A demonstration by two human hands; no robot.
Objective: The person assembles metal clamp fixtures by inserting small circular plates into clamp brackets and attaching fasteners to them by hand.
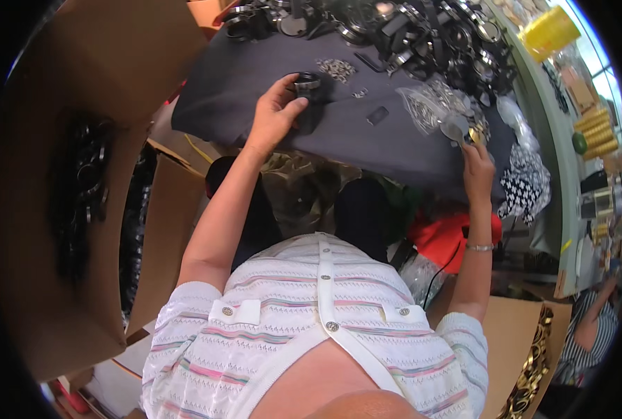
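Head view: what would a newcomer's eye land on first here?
The left hand holds a small black ring-shaped part over the dark grey cloth-covered table. The right hand pinches a small shiny metal piece near the table's right edge. Behind them lies a heap of black rings and straps, and a large brown cardboard box of dark parts stands at left.

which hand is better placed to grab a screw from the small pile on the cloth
Left. The left hand holds a black part right beside the pile; the right hand is farther off, by a bag.
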